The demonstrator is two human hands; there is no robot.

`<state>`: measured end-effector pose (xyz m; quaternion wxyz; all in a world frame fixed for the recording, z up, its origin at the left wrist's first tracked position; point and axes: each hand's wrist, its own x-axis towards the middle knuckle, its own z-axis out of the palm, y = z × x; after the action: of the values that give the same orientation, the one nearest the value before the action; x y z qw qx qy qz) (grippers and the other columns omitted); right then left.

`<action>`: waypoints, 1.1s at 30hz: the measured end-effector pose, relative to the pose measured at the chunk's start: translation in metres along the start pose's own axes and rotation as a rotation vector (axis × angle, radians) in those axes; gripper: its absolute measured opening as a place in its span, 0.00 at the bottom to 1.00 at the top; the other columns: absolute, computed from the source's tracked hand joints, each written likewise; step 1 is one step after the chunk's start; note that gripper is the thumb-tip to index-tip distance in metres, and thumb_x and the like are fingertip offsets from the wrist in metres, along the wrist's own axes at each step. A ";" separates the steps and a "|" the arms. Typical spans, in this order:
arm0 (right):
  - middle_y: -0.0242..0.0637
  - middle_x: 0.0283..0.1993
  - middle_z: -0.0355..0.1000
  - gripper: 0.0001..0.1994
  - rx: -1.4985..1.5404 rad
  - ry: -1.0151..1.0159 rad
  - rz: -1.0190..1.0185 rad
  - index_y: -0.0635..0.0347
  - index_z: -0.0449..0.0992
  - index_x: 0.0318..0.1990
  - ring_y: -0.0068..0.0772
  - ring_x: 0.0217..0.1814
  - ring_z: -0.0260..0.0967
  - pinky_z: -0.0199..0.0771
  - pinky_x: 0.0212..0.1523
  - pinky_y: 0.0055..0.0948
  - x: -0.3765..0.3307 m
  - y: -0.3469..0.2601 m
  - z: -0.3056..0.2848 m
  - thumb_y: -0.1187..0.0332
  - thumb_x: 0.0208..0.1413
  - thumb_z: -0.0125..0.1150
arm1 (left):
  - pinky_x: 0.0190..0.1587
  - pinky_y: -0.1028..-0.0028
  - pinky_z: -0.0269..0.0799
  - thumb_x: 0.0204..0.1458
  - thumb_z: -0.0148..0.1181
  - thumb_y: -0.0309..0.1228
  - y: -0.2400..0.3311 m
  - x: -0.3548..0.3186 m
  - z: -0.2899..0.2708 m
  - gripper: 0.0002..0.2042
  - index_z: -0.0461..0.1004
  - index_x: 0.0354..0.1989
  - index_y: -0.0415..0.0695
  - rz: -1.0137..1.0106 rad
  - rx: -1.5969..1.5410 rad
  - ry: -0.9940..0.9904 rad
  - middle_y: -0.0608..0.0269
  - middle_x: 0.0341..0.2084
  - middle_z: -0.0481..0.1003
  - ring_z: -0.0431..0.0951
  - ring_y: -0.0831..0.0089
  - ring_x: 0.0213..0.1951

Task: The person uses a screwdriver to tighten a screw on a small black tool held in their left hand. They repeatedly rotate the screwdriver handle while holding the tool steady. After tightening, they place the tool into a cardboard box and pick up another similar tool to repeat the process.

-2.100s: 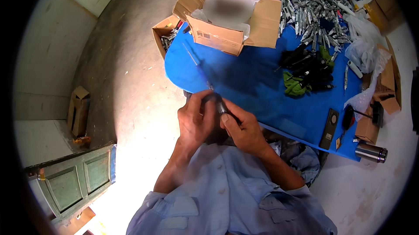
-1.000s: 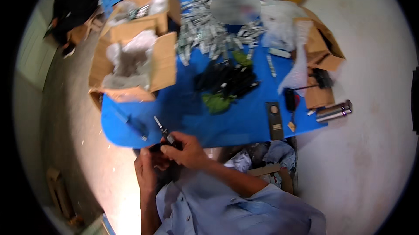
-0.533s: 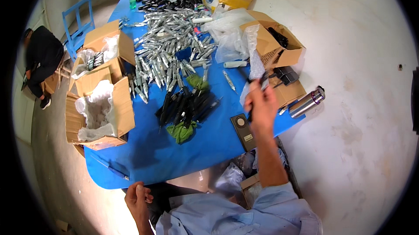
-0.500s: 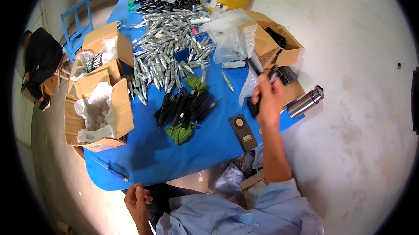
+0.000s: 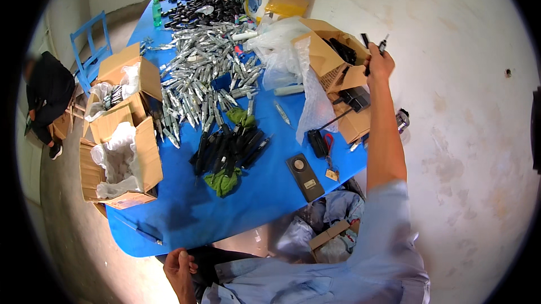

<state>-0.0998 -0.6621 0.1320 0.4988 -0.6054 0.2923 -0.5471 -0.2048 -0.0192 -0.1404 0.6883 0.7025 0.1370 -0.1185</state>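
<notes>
Head view: right hand [image 5: 378,62] grip closed on thin black pen-like tools [image 5: 373,44], above open cardboard box [image 5: 332,58] at blue counter [image 5: 186,214] right edge. Left hand [image 5: 179,264] curled, empty. Risk: loose pinch, tools could fall outside box.

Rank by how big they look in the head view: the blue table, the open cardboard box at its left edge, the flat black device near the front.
1. blue table
2. open cardboard box
3. flat black device
</notes>
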 end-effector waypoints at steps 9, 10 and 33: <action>0.31 0.32 0.71 0.15 0.088 -0.400 0.307 0.62 0.77 0.45 0.19 0.24 0.66 0.65 0.23 0.23 -0.180 0.098 0.022 0.57 0.70 0.58 | 0.24 0.81 0.68 0.64 0.63 0.34 0.004 -0.007 0.002 0.11 0.78 0.41 0.36 -0.029 -0.045 0.028 0.60 0.26 0.78 0.75 0.79 0.21; 0.32 0.36 0.72 0.16 0.176 -0.524 0.376 0.65 0.77 0.51 0.21 0.26 0.67 0.66 0.23 0.23 -0.219 0.103 0.019 0.58 0.72 0.55 | 0.24 0.81 0.69 0.64 0.63 0.33 0.003 -0.004 -0.002 0.11 0.78 0.41 0.36 -0.033 -0.014 0.026 0.60 0.26 0.78 0.75 0.79 0.22; 0.40 0.44 0.74 0.19 0.505 -1.797 1.210 0.71 0.72 0.58 0.27 0.35 0.73 0.76 0.33 0.25 -0.511 0.122 0.134 0.64 0.70 0.50 | 0.36 0.66 0.78 0.55 0.70 0.47 0.042 0.071 -0.033 0.29 0.75 0.54 0.34 0.127 0.840 0.512 0.58 0.24 0.81 0.82 0.64 0.27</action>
<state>-0.0663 -0.2046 -0.1569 0.8224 -0.4203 -0.0481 0.3804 -0.1243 0.0149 -0.1253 0.2958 0.9326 0.1993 0.0551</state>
